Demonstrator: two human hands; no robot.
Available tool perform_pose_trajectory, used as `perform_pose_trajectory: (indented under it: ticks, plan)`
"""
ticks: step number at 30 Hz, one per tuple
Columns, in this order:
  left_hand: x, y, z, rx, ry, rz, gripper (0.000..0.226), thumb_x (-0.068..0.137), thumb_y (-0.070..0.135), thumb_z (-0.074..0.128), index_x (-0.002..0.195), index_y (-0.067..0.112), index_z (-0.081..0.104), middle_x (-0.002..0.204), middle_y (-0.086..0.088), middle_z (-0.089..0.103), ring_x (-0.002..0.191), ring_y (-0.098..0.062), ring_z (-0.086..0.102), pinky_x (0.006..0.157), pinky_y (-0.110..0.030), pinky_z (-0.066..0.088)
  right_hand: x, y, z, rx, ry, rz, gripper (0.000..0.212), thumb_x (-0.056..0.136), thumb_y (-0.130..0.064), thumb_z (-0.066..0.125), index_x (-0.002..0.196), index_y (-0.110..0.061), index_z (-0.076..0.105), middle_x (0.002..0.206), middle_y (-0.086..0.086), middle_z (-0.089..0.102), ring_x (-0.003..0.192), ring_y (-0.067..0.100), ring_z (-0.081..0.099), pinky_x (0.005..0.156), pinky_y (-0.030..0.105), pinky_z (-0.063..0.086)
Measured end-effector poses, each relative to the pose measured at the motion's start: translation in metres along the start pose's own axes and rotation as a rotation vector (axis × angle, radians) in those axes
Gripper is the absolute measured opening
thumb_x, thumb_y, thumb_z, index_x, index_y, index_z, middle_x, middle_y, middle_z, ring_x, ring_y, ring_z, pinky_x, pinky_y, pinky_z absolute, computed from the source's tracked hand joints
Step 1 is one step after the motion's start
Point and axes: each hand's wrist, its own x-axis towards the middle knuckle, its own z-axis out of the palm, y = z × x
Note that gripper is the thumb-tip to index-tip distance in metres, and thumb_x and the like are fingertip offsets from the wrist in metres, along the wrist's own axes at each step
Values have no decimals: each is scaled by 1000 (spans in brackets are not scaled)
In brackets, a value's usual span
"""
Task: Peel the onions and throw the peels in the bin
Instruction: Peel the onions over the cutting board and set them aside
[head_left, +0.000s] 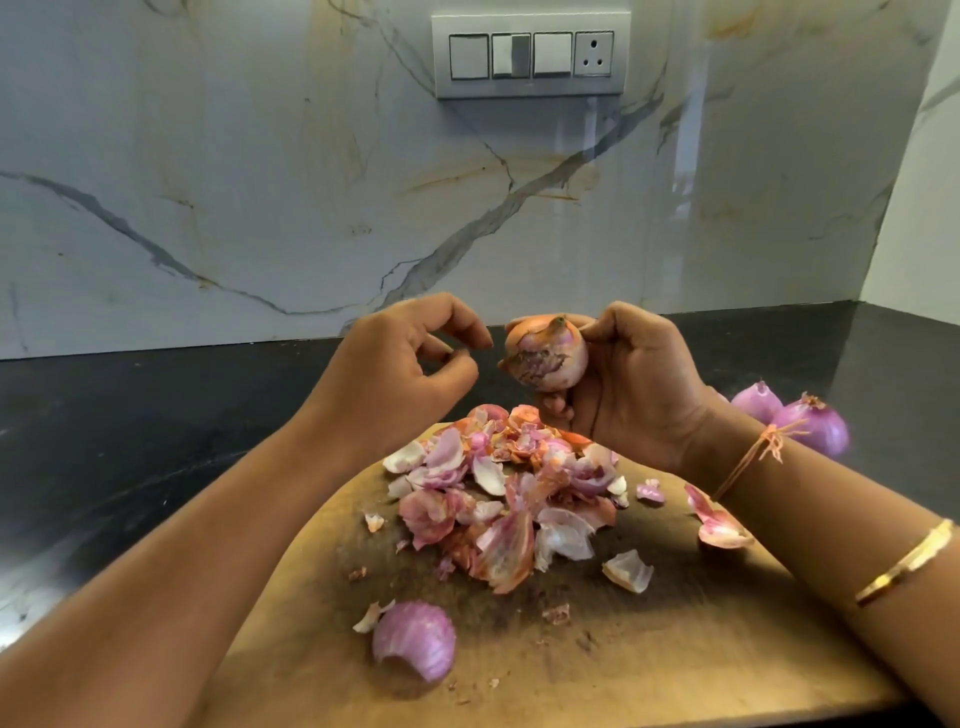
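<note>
The right hand (634, 384) curls round a partly peeled onion (545, 358), and the left hand (405, 364) hovers just beside it, fingers loosely bent and empty, and should next pinch the loose skin.

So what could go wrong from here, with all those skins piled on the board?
1. The heap of loose pink onion peels spreads toward the rim of the brown wooden chopping board; a forearm could scatter some onto the black stone counter.
2. The peeled purple onions lie close by the wrist of the right hand and might get nudged and roll.
3. No bin is in view, so carrying peels may drop some.
</note>
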Motion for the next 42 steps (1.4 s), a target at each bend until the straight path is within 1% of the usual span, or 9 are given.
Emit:
perform_pose_trajectory:
  ticks: [2,8,14,19,24,28,33,37,42]
  plan:
    - [-1,7,2,-106,23,-8,7,79,31,58,85,34,61,71,21,66,63,-8,65,61,-31,57,0,0,0,-8,-13,-15,36,87,-19,24,106,-4,51,90,18,56,53,15,49,51,23,36]
    - [-5,16,6,-160,-3,10,18,77,36,69,94,37,63,92,16,68,79,1,68,60,-14,52,-1,3,3,-90,-77,-30,28,88,-18,30,101,-5,51,95,18,56,64,18,56,53,25,40]
    - [-7,20,8,-183,32,-23,13,79,17,73,86,27,67,75,12,71,67,-2,68,61,-29,58,-1,4,3,-204,-62,-69,35,71,-26,42,100,-9,54,99,18,54,72,21,52,59,29,37]
    - [-5,14,8,-144,69,2,15,80,10,70,79,25,68,69,13,70,59,0,66,54,-18,52,0,5,2,-231,-78,-67,39,72,-28,42,104,-8,54,94,15,59,72,20,56,59,27,40]
    - [-4,10,8,-62,131,62,17,83,5,66,83,22,70,71,18,68,57,0,65,56,-28,56,0,5,4,-217,-67,-61,32,83,-27,42,105,-8,54,87,12,62,71,18,56,57,24,41]
    - [-5,12,8,-82,107,63,20,84,6,63,87,25,67,68,17,67,51,1,61,47,-13,46,1,5,4,-210,-30,-40,35,81,-29,43,106,-8,55,90,14,60,75,21,53,62,27,40]
    - [-7,15,8,-152,63,107,24,78,20,61,102,26,64,101,10,68,72,-3,70,55,-20,55,2,4,4,-235,0,-54,50,72,-33,44,112,-5,55,95,16,59,78,22,51,62,28,38]
    - [-6,11,10,-106,84,134,13,80,22,63,91,24,68,96,5,72,76,-2,71,61,-35,60,0,6,5,-297,0,-47,36,88,-30,42,112,-5,53,99,17,58,84,24,52,69,29,40]
    - [-4,10,10,-88,103,146,10,81,21,61,87,18,68,86,3,72,74,-4,70,65,-27,60,-1,6,6,-361,11,-56,43,80,-35,42,110,-8,57,98,17,58,88,27,52,73,33,39]
